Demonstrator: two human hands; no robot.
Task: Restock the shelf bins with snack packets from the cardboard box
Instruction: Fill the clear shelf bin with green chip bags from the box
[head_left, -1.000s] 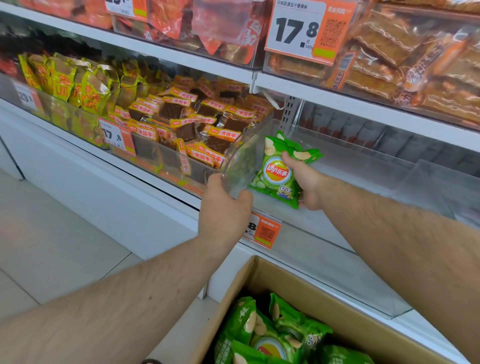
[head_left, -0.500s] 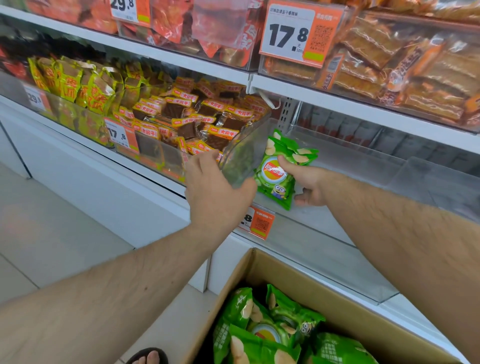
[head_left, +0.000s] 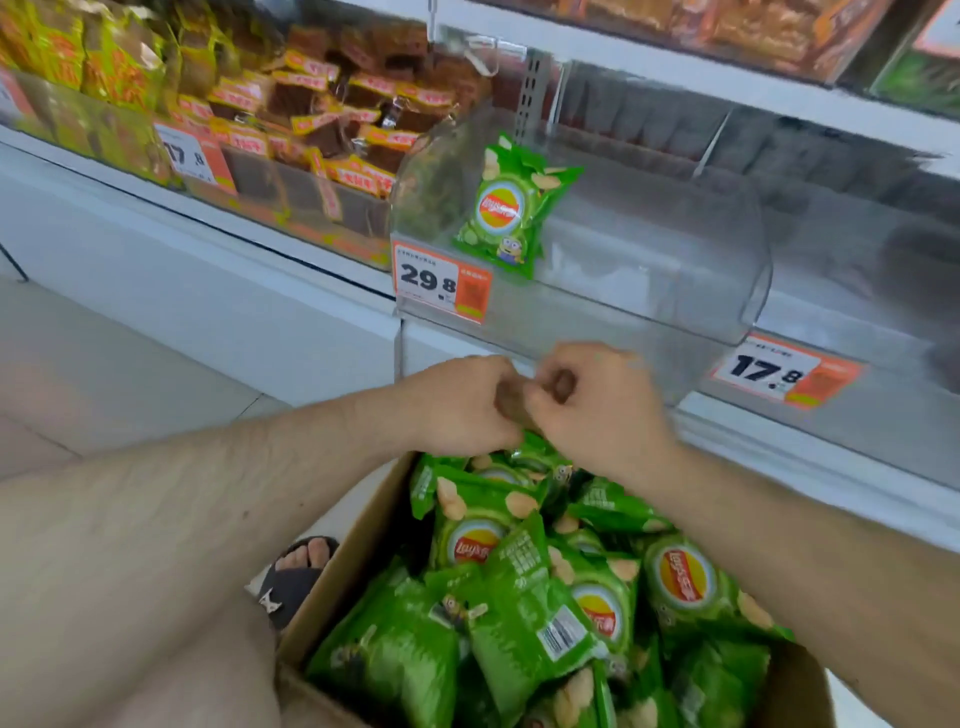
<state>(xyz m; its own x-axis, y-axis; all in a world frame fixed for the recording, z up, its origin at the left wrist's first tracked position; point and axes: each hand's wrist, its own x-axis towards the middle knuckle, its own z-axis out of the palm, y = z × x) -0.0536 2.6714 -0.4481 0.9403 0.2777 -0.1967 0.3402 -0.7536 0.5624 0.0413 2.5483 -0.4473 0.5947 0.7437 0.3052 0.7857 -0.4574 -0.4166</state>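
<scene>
Green snack packets (head_left: 524, 587) fill an open cardboard box (head_left: 332, 582) at the bottom of the head camera's view, heaped loosely, some face up with a round red and yellow logo, some showing their printed backs. One more green packet (head_left: 506, 208) stands nearly upright, leaning a little, inside a clear plastic shelf bin (head_left: 649, 270) on the shelf above the box, close to the bin's left wall. An orange and white price tag reading 29.8 (head_left: 441, 283) is fixed to the bin's front left corner, and another reading 17.8 (head_left: 779, 371) sits on the shelf edge further right. The neighbouring bin to the left (head_left: 291, 182) is heaped with small brown packets carrying yellow and red labels (head_left: 332, 114), with its own price tag (head_left: 189, 156) on the front. Both bare hands meet just above the far end of the box, below the bin. The left hand (head_left: 457, 405) and the right hand (head_left: 597, 410) have their fingers curled inward and their fingertips touch or nearly touch; motion blur hides whether either grip has hold of anything, so I cannot tell. A foot in a dark sandal (head_left: 296, 577) rests on the pale tiled floor (head_left: 130, 364) just left of the box.
</scene>
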